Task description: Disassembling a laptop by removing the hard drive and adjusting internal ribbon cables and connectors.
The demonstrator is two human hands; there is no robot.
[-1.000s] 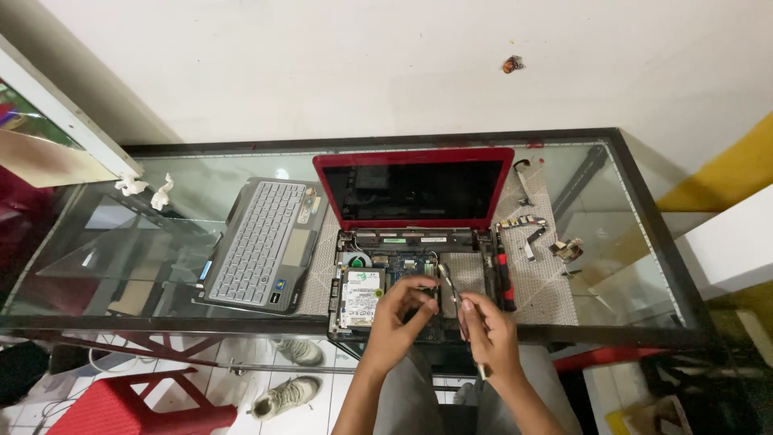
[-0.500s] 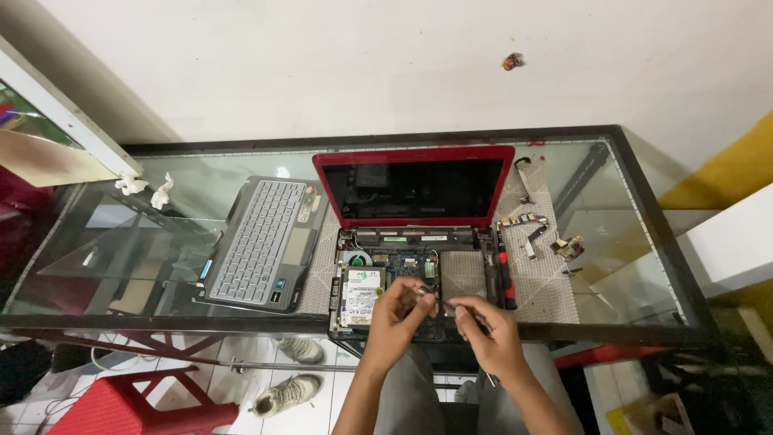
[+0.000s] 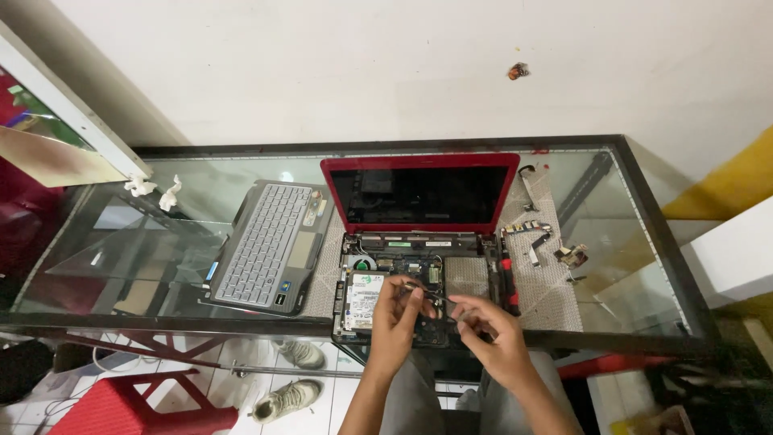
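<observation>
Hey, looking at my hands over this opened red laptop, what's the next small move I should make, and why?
Probably bring the right hand in closer beside the left hand. The left fingertips pinch something small above the exposed circuit board of the opened red laptop; what it is, is too small to tell. The right hand hovers just apart, so steadying there looks sensible.

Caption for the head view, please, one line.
Both hands, left hand and right hand, work over an opened red laptop on a glass table, its removed keyboard panel alongside.

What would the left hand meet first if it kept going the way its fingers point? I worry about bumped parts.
Probably the exposed circuit board past the left hand, then the red laptop screen; depth is unclear.
</observation>
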